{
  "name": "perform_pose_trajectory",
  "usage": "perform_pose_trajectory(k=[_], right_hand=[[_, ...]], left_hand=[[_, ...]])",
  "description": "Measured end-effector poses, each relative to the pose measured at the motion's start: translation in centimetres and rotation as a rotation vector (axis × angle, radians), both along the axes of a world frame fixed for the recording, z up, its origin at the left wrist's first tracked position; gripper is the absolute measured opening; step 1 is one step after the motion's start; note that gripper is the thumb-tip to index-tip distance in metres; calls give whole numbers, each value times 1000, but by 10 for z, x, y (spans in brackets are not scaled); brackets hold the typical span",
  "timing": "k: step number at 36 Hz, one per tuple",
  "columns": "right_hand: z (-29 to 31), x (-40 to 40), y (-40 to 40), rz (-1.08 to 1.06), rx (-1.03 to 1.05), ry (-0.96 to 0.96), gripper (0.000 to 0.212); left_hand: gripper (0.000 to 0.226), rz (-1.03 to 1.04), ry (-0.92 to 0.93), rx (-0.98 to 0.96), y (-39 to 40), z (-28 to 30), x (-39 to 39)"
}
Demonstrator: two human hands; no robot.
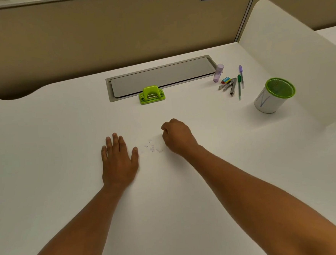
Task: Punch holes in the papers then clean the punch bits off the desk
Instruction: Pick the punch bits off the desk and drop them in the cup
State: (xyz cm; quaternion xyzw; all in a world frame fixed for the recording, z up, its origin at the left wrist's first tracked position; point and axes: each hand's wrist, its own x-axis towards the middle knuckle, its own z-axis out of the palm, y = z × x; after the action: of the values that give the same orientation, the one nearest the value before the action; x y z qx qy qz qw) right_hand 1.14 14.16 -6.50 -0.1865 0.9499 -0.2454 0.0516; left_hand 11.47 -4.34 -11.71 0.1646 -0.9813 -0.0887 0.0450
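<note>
A green hole punch stands on the white desk in front of a grey cable cover. Several small white punch bits lie scattered on the desk between my hands. My left hand rests flat, palm down, fingers apart, just left of the bits. My right hand is just right of the bits, its fingers curled inward with the fingertips bunched; whether it holds any bits is hidden. No sheets of paper are in view.
The grey cable cover is set into the desk at the back. At the right lie a purple glue stick, an eraser, pens and staple strips. A white cup with green mesh stands far right, beside a divider.
</note>
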Motion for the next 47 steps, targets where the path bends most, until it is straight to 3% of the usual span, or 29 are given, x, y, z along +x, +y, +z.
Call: perform_pose_trajectory(k=[5, 11, 17, 22, 25, 37, 41, 47], right_hand=[[-9, 17, -19, 167, 132, 120, 33], [-19, 32, -35, 249, 109, 129, 44], [-24, 49, -26, 414, 101, 276, 14], [-22, 20, -4, 257, 124, 248, 10], [-17, -1, -1, 158, 70, 237, 18], [-31, 17, -3, 291, 233, 278, 18], [-28, 31, 3, 336, 165, 256, 22], [-13, 39, 37, 242, -20, 175, 22]], left_hand=[[75, -2, 7, -7, -2, 0, 1], [70, 0, -11, -44, -3, 0, 1], [67, 0, -19, -36, -1, 2, 0], [67, -1, -2, -30, -1, 1, 2], [68, -4, -7, -34, -1, 1, 2], [67, -7, -19, -50, -3, 1, 2], [67, -9, -26, -45, -4, 2, 2], [68, -11, -9, -24, -3, 2, 2]])
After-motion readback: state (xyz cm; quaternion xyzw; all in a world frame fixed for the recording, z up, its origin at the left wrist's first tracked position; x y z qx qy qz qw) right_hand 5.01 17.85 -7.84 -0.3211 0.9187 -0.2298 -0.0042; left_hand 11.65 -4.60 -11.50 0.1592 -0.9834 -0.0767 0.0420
